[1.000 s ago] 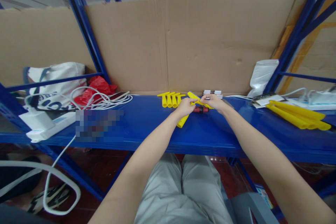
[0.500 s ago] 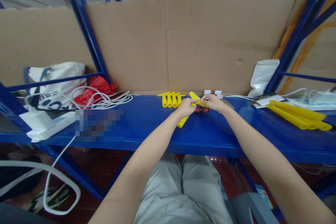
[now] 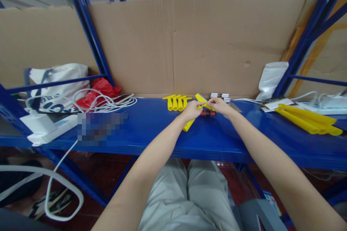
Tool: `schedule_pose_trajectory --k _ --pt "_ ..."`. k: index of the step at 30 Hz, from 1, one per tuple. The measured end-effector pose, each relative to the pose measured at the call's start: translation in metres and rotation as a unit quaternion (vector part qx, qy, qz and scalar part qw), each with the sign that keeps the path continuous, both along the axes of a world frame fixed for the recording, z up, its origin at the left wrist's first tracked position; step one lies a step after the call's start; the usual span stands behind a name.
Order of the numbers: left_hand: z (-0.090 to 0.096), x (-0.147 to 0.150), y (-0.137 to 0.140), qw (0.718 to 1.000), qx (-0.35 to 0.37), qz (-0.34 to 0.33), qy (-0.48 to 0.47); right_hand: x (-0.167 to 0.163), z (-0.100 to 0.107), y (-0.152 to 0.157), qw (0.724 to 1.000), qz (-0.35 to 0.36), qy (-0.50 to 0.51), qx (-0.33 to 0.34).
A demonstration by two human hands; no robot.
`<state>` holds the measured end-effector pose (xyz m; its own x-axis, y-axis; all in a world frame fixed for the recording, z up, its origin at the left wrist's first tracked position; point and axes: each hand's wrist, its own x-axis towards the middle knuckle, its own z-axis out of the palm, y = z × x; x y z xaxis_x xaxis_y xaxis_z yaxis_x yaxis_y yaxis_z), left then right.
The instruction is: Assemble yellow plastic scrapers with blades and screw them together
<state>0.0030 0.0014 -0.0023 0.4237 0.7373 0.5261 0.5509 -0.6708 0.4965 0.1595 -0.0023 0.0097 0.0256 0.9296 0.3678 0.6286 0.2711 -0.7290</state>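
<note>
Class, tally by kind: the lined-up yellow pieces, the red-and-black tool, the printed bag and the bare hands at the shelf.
Lined-up yellow T-shaped pieces: 4
Red-and-black cylindrical tool: 1
White printed cloth bag: 1
Left hand and right hand: 2
Total: 8

Both forearms extended forward, left hand point(image 3: 194, 110) and right hand point(image 3: 220, 106) nearly meeting.

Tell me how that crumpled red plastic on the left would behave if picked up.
The red plastic is probably floppy, given its loose creases. It looks thin, so it may be light, though anything inside is hidden. It could snag or drag the white cable looped across its front.
</note>
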Motion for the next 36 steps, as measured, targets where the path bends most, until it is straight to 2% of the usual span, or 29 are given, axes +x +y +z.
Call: schedule_pose_trajectory --k 3,8,15,23,28,30,33,36 --pt "0.000 0.000 0.000 1.000 0.004 0.010 0.001 -0.007 0.000 -0.002 0.999 -0.018 0.042 -0.022" --pt "0.003 -0.001 -0.003 0.999 0.009 0.039 0.009 -0.020 0.000 -0.003 0.991 -0.034 0.127 -0.021" --pt "0.006 -0.001 -0.006 0.999 0.015 0.048 -0.001 -0.026 -0.003 0.001 0.965 -0.061 0.256 -0.008" --pt "0.011 -0.002 -0.008 0.999 0.000 0.035 -0.017 -0.013 0.008 -0.006 0.966 -0.061 0.239 -0.078" --pt "0.006 -0.005 -0.011 0.996 -0.006 0.037 0.082 -0.011 0.005 -0.005 0.974 -0.034 0.205 -0.088" --pt "0.003 -0.005 -0.013 0.990 -0.013 0.073 0.121 -0.011 0.004 -0.003 0.976 -0.032 0.195 -0.089" --pt "0.001 -0.004 -0.016 0.984 -0.009 0.098 0.148 -0.011 0.004 -0.003 0.976 -0.044 0.195 -0.086" --pt "-0.002 -0.004 -0.016 0.984 0.013 0.087 0.155 -0.011 0.006 -0.006 0.975 -0.051 0.197 -0.085"
